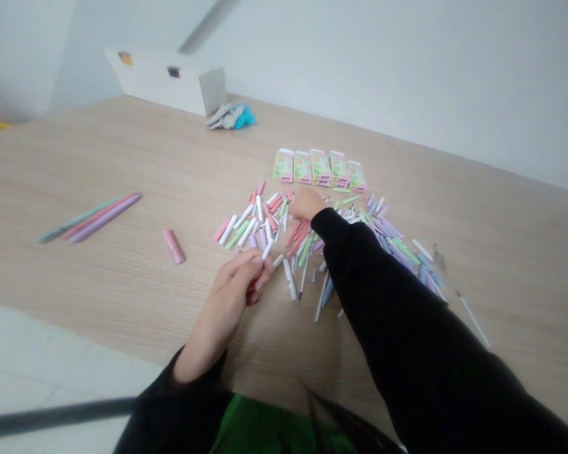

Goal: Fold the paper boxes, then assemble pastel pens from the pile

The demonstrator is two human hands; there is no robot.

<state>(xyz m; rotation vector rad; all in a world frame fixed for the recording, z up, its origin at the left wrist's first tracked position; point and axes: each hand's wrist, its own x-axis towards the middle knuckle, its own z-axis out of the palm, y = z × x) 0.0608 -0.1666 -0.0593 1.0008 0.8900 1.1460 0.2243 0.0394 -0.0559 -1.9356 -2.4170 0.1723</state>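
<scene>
My left hand [239,280] is closed around a slim white pen part [267,249], pinched between thumb and fingers. Its far end looks dark and thin, like a refill tip or spring, and points up over the pile. My right hand [307,203] reaches down into the pile at its far side; its fingertips are hidden, so I cannot tell what it grips. Around both hands lie loose pen parts: white caps or barrels [289,279], green ones [237,234], coral ones [295,233], purple ones [404,257] and thin refills [321,296].
Small green-and-pink boxes [320,166] stand in a row behind the pile. Left lie three long pastel sticks [104,217] and a pink cylinder [173,246]. Farther back are a white box [165,84] and a grey-and-blue cloth bundle [231,116]. A refill [473,320] lies right of my sleeve.
</scene>
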